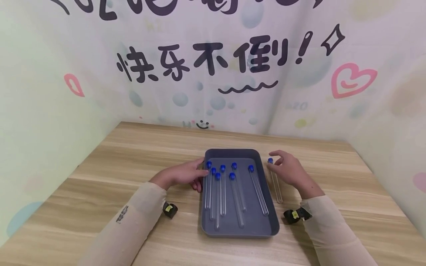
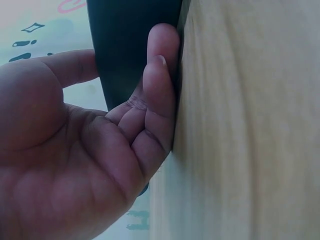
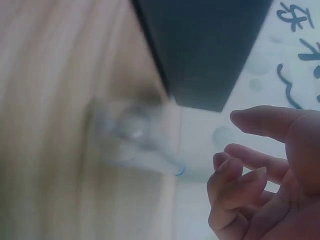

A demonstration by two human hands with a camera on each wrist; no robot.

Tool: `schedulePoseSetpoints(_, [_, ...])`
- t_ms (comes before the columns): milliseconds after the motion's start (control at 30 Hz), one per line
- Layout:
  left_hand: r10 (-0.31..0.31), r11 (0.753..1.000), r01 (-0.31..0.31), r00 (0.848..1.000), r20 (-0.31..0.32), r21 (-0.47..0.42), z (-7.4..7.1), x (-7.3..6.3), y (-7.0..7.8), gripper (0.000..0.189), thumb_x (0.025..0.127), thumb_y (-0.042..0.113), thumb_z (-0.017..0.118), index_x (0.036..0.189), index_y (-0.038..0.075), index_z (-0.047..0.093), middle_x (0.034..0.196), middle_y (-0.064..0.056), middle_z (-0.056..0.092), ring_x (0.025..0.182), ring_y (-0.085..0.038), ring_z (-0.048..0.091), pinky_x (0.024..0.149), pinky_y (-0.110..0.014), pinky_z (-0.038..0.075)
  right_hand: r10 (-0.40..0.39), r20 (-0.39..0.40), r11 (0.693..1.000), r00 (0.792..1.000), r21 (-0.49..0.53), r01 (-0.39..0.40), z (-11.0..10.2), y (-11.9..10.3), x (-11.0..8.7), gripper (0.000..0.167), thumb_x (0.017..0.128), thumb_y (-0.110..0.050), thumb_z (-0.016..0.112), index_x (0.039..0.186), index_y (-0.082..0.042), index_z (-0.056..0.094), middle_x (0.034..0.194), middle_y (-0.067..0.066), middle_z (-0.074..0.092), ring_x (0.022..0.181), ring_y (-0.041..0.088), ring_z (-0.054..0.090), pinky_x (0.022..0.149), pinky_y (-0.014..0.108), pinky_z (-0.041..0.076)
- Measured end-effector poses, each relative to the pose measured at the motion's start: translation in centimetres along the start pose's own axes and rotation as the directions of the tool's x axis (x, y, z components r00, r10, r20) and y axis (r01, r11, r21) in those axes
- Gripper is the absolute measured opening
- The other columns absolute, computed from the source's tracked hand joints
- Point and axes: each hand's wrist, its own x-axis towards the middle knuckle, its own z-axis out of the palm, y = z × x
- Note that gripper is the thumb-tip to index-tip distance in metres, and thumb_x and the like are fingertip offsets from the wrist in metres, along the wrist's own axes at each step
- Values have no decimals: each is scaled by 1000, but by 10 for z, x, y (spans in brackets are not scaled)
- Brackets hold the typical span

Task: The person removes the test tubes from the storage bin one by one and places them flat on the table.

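Note:
A grey rectangular tray (image 1: 263, 229) holds several clear test tubes (image 1: 223, 199) with blue caps, lying lengthwise. My left hand (image 1: 184, 173) grips the tray's left side. Its thumb reaches over the rim, while in the left wrist view the fingers (image 2: 160, 95) curl against the outer wall near the tabletop. Right of the tray, one more capped test tube (image 1: 277, 188) lies on the table. Over its cap end hovers my right hand (image 1: 289, 170), thumb and forefinger spread apart. Nothing sits between those fingers in the right wrist view, where the loose tube looks blurred.
The wood-grain table (image 1: 149, 147) runs back to a printed cloth backdrop (image 1: 206, 107) with lettering and hearts. Small black cameras (image 1: 170, 210) are strapped at both wrists, the right one close to the tray's right side.

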Motion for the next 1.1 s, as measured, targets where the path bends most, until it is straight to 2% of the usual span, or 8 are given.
schedulePoseSetpoints(100, [-1, 1000, 1, 1000, 4, 5, 0, 2, 2, 65, 108, 23, 44, 162, 22, 9, 89, -13, 70, 70, -21, 69, 69, -34, 59, -28, -34, 999, 999, 16, 28, -4, -6, -4, 49, 97, -23, 63, 141, -3, 52, 106, 24, 67, 79, 25, 63, 61, 31, 50])
schedulePoseSetpoints(400, [2, 1000, -2, 1000, 3, 12, 0, 3, 0, 66, 108, 24, 44, 163, 22, 8, 90, -13, 70, 71, -22, 70, 68, -33, 59, -54, -68, 995, 996, 84, 60, -9, -33, -16, 52, 98, -26, 61, 146, -10, 48, 111, 20, 63, 68, 21, 57, 57, 32, 47])
schedulePoseSetpoints(567, [-6, 1000, 6, 1000, -1, 9, 0, 2, -1, 67, 107, 25, 44, 163, 22, 7, 90, -13, 71, 71, -22, 70, 69, -34, 60, -85, -83, 985, 993, 141, 96, -9, -50, -23, 51, 98, -23, 63, 145, -11, 49, 105, 17, 62, 66, 20, 58, 55, 33, 50])
schedulePoseSetpoints(767, [-15, 1000, 15, 1000, -4, 8, -1, 2, -1, 67, 107, 26, 45, 163, 23, 8, 91, -13, 71, 72, -22, 70, 69, -33, 60, -105, -83, 973, 991, 197, 119, -8, -65, -31, 51, 98, -20, 64, 146, -12, 48, 105, 17, 58, 61, 22, 60, 55, 35, 55])
schedulePoseSetpoints(833, [-16, 1000, 16, 1000, -2, 4, -1, 2, -1, 67, 107, 26, 45, 163, 24, 7, 91, -13, 71, 72, -22, 70, 70, -33, 60, -111, -89, 973, 990, 194, 127, -7, -69, -33, 52, 98, -20, 64, 146, -12, 47, 107, 17, 59, 65, 23, 64, 58, 35, 57])
schedulePoseSetpoints(933, [-17, 1000, 17, 1000, 1, -2, -1, 2, -1, 66, 107, 25, 45, 163, 24, 8, 91, -14, 71, 71, -22, 70, 69, -33, 59, -122, -97, 973, 988, 187, 138, -6, -72, -36, 52, 98, -21, 64, 147, -13, 47, 111, 17, 61, 83, 27, 69, 67, 36, 59])
schedulePoseSetpoints(1033, [-18, 1000, 18, 1000, 2, -4, -1, 2, 0, 66, 107, 25, 44, 162, 24, 8, 91, -14, 70, 72, -22, 70, 70, -33, 59, -141, -104, 972, 985, 175, 158, -5, -75, -38, 52, 98, -23, 64, 147, -14, 47, 115, 16, 63, 103, 32, 68, 78, 41, 60])
schedulePoseSetpoints(1100, [-17, 1000, 17, 1000, 2, -4, -1, 1, 0, 65, 107, 25, 44, 162, 24, 9, 91, -14, 70, 72, -22, 69, 70, -33, 59, -151, -105, 971, 983, 169, 167, -4, -77, -39, 51, 98, -24, 64, 146, -15, 48, 117, 15, 64, 110, 33, 66, 83, 45, 59])
